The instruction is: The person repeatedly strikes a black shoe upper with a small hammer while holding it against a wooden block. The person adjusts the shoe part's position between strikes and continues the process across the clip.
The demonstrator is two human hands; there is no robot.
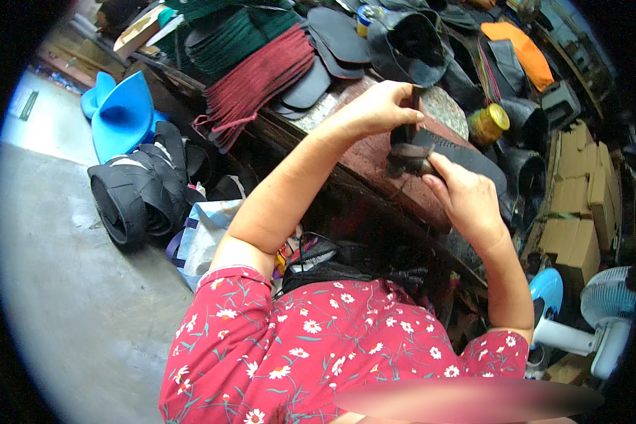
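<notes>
My left hand (387,110) is closed, thumb and fingers pinching a dark strap (403,134) that hangs down to the work surface. Close by on the right, my right hand (468,192) grips a dark hammer-like tool (411,151); its blunt head is beside the strap's lower end. A dark grey shoe sole (466,157) lies flat behind the tool, on a worn reddish-brown block (376,164). My fingers partly hide the tool's handle, and the strap's lower end is hard to make out.
Stacked red-edged soles (261,78) and green-edged sheets (240,39) stand at the far left, beside loose grey soles (338,39). A yellow-lidded jar (489,124) stands right of the block. Cardboard boxes (576,191) and a fan (608,304) are at right, black rolls (138,191) on the left floor.
</notes>
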